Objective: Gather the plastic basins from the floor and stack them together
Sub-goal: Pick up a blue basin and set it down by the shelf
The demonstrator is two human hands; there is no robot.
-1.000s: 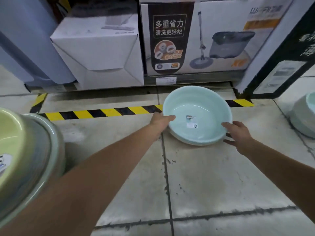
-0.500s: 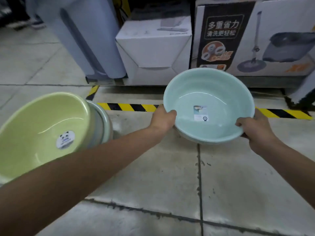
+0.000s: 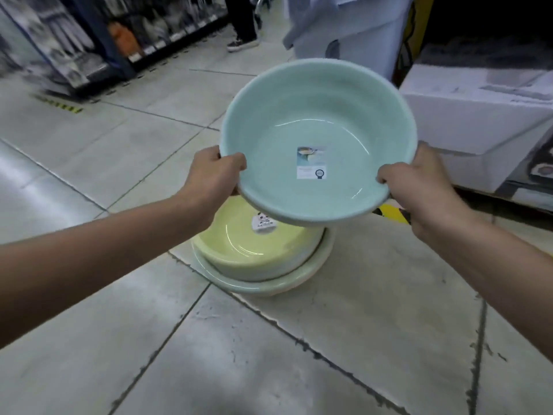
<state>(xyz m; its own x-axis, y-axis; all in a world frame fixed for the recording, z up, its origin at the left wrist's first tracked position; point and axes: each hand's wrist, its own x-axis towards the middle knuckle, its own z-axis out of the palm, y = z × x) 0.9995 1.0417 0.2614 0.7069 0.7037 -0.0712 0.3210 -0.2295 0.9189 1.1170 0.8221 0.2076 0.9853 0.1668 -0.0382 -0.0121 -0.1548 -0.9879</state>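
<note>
A pale green plastic basin (image 3: 317,115) with a label inside hangs in the air, tilted toward me. My left hand (image 3: 214,172) grips its left rim and my right hand (image 3: 419,181) grips its right rim, thumbs over the edge. Directly below it on the floor stands a stack of basins (image 3: 260,271): a yellow basin (image 3: 245,250) with a round sticker nested on top of larger pale ones. The held basin hides the far part of the stack.
A white carton (image 3: 478,121) stands at the right with a grey bin (image 3: 353,34) behind it. Store shelving (image 3: 89,40) runs along the far left. A person's legs (image 3: 244,25) stand in the aisle beyond. Tiled floor (image 3: 209,354) spreads in front.
Both hands lifted the green basin off the floor and carried it left, over the yellow-topped stack. The view swung left with it.
</note>
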